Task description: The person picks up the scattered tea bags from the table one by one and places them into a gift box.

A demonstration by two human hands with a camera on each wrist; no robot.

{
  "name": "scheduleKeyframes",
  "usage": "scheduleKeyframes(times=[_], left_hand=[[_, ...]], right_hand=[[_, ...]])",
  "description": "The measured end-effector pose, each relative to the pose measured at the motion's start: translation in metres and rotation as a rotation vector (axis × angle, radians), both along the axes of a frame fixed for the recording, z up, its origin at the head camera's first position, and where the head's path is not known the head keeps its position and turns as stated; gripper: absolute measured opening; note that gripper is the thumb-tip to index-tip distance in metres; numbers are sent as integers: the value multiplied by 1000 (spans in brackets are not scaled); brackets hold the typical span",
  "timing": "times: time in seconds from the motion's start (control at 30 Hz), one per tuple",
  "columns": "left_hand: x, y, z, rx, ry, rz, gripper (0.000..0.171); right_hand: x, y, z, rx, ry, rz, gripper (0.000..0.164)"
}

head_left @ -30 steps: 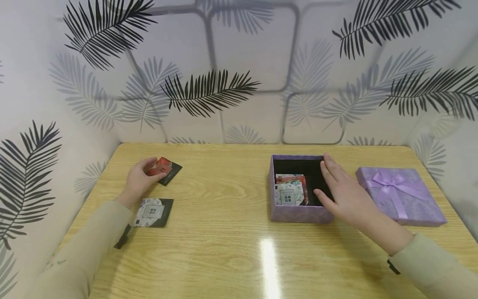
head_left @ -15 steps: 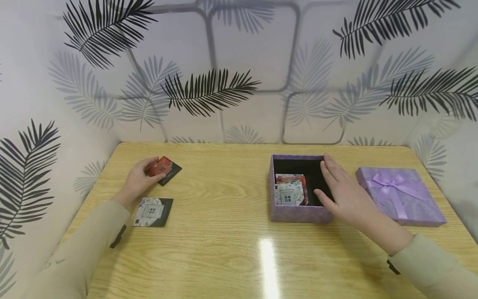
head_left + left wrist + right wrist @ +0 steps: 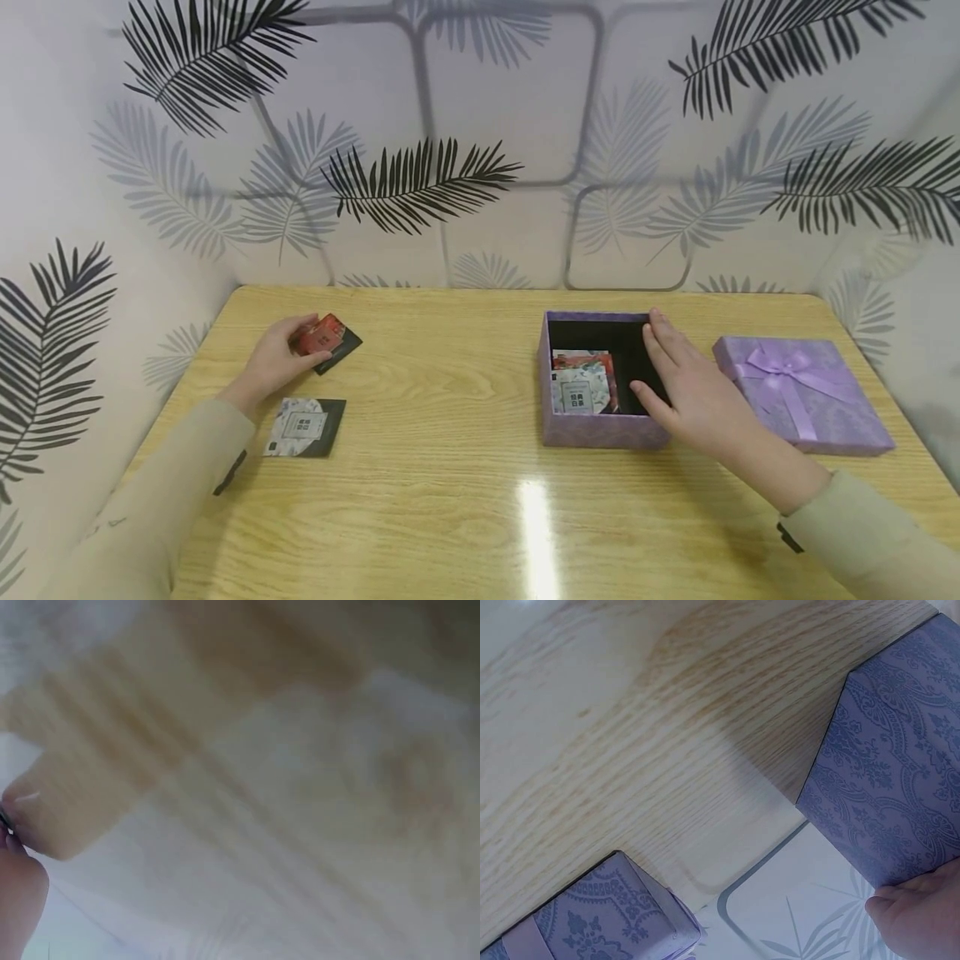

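My left hand (image 3: 279,358) pinches a red tea sachet (image 3: 323,335) at the table's far left, thumb on its near side and fingers behind. A dark sachet (image 3: 347,347) lies partly under the red one. Closer to me is a white floral sachet with a dark end (image 3: 303,427). My right hand (image 3: 701,396) rests with straight fingers along the right wall of a lidless purple box (image 3: 603,432), its thumb over the inside. Red and white tea sachets (image 3: 581,385) stand in the box's left part. In the right wrist view, the fingertips (image 3: 915,900) meet the box's patterned side.
The purple lid with a ribbon bow (image 3: 806,392) lies on the wooden table (image 3: 435,500) right of the box, behind the right forearm. A leaf-patterned wall (image 3: 480,125) closes off the table's back and both sides.
The left forearm has shifted slightly left, and the red sachet stands at a slightly different angle in the left hand. The right hand and the box stay still.
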State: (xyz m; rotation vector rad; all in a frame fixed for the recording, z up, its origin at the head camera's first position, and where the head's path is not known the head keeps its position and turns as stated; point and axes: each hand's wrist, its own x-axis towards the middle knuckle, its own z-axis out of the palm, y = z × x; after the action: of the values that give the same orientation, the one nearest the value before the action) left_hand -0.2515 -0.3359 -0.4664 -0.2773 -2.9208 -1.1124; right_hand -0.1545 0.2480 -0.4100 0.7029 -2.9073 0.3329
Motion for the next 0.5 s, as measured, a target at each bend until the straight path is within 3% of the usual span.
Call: scheduleKeyframes(times=[0.13, 0.27, 0.5], left_hand=[[-5, 1, 2, 11, -18, -16, 78], [-9, 1, 1, -11, 12, -15, 79], [-13, -3, -7, -154, 90, -7, 74]], right_hand=[[0, 1, 0, -4, 3, 0, 79], [0, 2, 0, -4, -7, 0, 79], [-1, 2, 0, 3, -26, -9, 80]])
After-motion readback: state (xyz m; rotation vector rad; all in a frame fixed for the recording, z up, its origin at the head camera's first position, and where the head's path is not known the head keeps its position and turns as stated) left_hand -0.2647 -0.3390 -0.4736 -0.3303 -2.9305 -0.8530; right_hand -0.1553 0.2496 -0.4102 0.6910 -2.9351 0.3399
